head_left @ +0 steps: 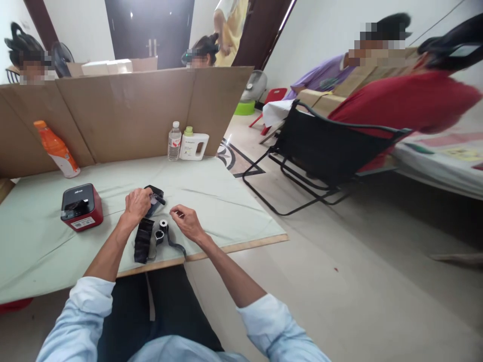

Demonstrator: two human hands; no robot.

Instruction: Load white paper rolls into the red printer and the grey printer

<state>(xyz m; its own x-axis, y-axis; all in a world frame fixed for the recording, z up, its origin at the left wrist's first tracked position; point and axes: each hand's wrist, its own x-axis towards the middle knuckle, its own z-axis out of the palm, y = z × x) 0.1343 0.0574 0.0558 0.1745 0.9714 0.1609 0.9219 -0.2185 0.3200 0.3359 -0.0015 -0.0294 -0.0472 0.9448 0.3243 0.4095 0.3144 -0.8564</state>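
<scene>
The left hand (pixel 138 203) closes its grip on a small black cartridge-like piece (pixel 154 197), holding it just off the pale green tabletop (pixel 211 196), a little far of the near edge. The right hand (pixel 184 221) hovers beside it with fingers loosely curled and nothing clearly between them; whether the fingertips pinch anything I cannot tell. Just near of both hands lies a folded black strip (pixel 143 240), and right of it a small roll with a white core (pixel 163 224) and a curling black tail.

To handle this well, the left hand should, in my judgement, keep the piece steady and low over the tabletop while the right works with fingertips only, since the parts look small and light and could roll toward the near edge.

To the left stands a red and black box-shaped device (pixel 82 206), apart from the hands. Farther off, against the cardboard screen (pixel 124 110), are an orange bottle (pixel 56 149), a clear water bottle (pixel 174 142) and a white jug (pixel 193 146). A black folding chair (pixel 320 151) stands on the floor to the right, with other people beyond. Nothing crowds the hands.
</scene>
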